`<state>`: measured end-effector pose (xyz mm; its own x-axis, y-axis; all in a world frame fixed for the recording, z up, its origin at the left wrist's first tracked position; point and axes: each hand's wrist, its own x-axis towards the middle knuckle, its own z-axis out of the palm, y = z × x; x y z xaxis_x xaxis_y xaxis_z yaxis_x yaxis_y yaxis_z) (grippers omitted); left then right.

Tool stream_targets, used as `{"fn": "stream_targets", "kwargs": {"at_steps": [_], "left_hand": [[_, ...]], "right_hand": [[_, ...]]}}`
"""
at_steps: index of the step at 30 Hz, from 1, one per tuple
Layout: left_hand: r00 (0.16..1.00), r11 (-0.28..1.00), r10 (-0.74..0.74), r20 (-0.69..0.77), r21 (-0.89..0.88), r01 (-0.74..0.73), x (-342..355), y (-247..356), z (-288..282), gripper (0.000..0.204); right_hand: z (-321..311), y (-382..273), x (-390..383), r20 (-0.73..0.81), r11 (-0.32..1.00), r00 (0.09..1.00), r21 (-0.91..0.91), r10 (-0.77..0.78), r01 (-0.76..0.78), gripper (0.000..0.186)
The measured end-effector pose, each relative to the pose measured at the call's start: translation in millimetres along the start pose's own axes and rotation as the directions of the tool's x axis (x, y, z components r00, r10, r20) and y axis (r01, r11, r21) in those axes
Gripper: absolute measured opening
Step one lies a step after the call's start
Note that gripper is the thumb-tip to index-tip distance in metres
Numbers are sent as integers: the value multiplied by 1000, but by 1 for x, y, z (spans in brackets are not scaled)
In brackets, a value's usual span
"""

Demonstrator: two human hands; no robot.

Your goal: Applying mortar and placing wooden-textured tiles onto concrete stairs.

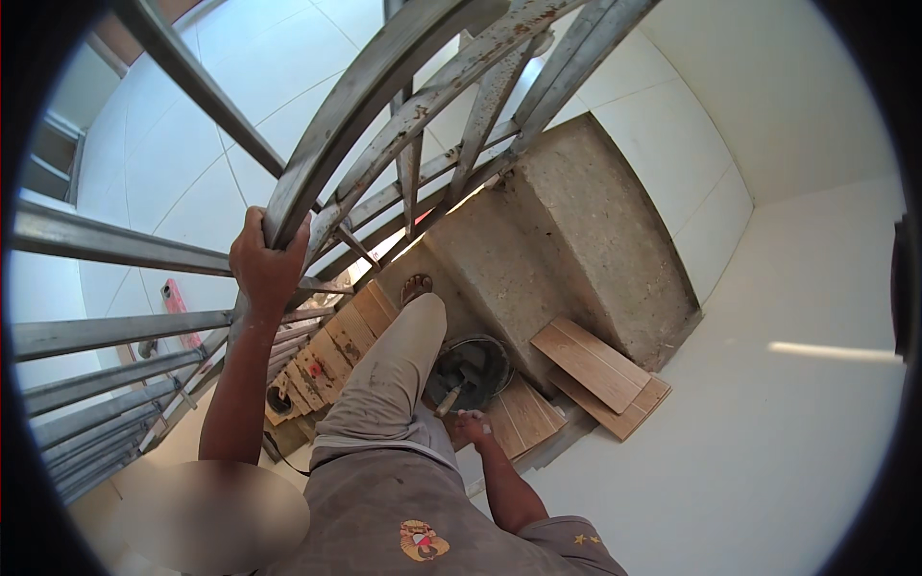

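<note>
My left hand point(266, 259) is wrapped round the lower end of a thick grey metal handrail point(336, 125). Down beside my bent knee, my right hand point(471, 429) has curled fingers with pale smears on them, close to the near rim of a round black bucket point(504, 365). Whatever those fingers hold, if anything, is too small to make out. Wet grey mortar lies in the bucket, and a trowel point(448, 400) rests there with its wooden handle sticking out toward my right hand.
Bare concrete steps point(595, 230) rise ahead to the right. Wood-look tiles point(591, 365) lie stacked on a step by the white wall point(749, 413); others point(523, 418) lie beside the bucket. Tile-covered steps point(336, 341) descend on the left, next to metal railing bars point(115, 331). A pink object point(175, 302) lies beyond them.
</note>
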<state>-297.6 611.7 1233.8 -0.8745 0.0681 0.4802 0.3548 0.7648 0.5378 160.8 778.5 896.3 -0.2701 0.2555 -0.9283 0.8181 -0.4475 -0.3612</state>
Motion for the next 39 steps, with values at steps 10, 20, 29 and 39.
{"fn": "stream_targets", "kwargs": {"at_steps": [10,20,29,39], "left_hand": [[999,1000,-14,31,-6,14,1,3,0,44],[1000,1000,-1,27,-10,2,1,-1,-1,45],[1000,1000,-1,22,-16,2,0,-1,-1,44],[1000,1000,6,12,10,-6,-1,-1,1,45]], "right_hand": [[-11,-3,19,-133,996,988,15,-80,82,25],[-9,-19,0,-147,999,988,-15,-46,45,26],[-20,-26,7,-175,994,979,-3,-107,108,27],[-20,-29,-4,-218,989,971,90,-99,121,25]]}}
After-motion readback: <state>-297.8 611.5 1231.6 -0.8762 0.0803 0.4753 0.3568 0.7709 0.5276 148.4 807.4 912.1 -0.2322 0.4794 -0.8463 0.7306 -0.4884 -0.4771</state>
